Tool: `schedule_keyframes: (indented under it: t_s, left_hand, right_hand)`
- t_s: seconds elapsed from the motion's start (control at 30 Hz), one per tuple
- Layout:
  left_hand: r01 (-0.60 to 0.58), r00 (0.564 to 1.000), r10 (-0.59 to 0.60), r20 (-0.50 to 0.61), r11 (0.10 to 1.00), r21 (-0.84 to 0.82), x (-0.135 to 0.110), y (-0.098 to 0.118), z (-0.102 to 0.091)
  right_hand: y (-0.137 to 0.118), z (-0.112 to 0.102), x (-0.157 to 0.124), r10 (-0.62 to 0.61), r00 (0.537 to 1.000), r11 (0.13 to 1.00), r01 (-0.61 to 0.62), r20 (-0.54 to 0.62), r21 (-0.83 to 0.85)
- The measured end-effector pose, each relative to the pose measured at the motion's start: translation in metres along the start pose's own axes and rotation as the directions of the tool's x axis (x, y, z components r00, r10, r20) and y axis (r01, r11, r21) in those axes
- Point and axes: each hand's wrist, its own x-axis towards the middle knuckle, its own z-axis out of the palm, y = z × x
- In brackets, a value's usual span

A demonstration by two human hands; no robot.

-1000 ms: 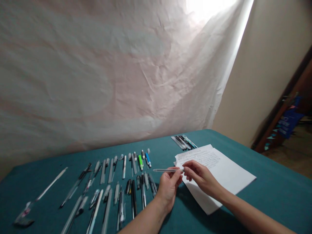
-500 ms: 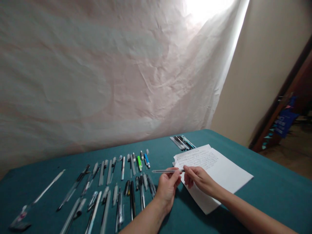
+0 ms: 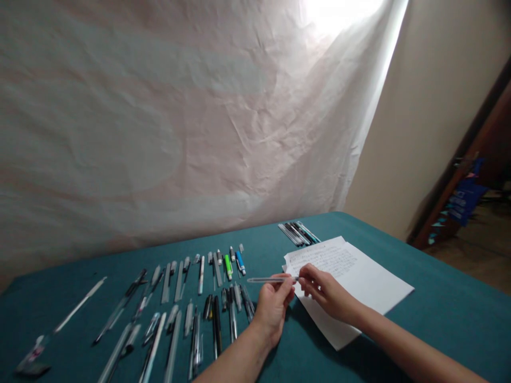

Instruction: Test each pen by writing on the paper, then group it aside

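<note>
The left hand (image 3: 274,304) pinches a clear pen (image 3: 268,280) near its right end, holding it level above the table (image 3: 439,308). The right hand (image 3: 325,291) grips that same end with its fingertips, perhaps at a cap, though it is too small to tell. Under the right hand lies written paper (image 3: 359,276). Rows of pens (image 3: 191,308) lie to the left; a small bundle (image 3: 298,233) lies beyond the paper.

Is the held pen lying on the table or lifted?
Lifted: left hand and right hand pinch the clear pen, level, above the table.
</note>
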Motion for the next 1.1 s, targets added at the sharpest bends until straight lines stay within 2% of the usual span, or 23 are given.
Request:
schedule_keyframes:
  t_s: [0.13,0.3,0.4,0.53,0.63,0.73,0.97,1.1]
  left_hand:
    - [-0.002,1.000,0.001,0.003,0.999,0.042,0.000,-0.002,0.000]
    - [-0.006,1.000,0.005,0.005,0.999,0.051,0.000,-0.002,0.000]
    - [-0.007,1.000,0.007,-0.018,1.000,0.022,0.000,-0.002,0.000]
    - [-0.012,1.000,0.013,-0.013,1.000,0.024,0.001,-0.002,0.000]
    - [-0.019,1.000,0.019,0.002,0.999,0.044,0.000,-0.002,0.001]
    - [-0.014,1.000,0.014,-0.003,0.999,0.036,0.000,-0.003,0.002]
    - [-0.008,1.000,0.009,-0.007,0.999,0.035,0.000,-0.003,0.001]
    - [-0.020,1.000,0.020,0.007,0.998,0.062,-0.001,-0.002,0.001]
  right_hand:
    - [0.003,0.005,0.000,0.062,0.998,0.998,-0.062,-0.016,0.032]
    - [0.005,0.005,0.003,0.181,0.979,0.946,-0.199,0.093,0.254]
    - [0.001,-0.001,0.003,0.151,0.985,0.953,-0.167,0.081,0.251]
    - [-0.001,-0.004,0.002,0.057,0.997,0.987,-0.064,0.054,0.145]
    - [0.003,-0.001,0.002,0.080,0.995,0.988,-0.086,0.054,0.127]
    - [0.005,-0.002,0.003,0.117,0.991,0.975,-0.128,0.067,0.180]
    - [-0.002,-0.007,0.002,0.065,0.995,0.988,-0.075,0.077,0.133]
    - [0.003,-0.003,0.003,0.105,0.990,0.977,-0.119,0.091,0.174]
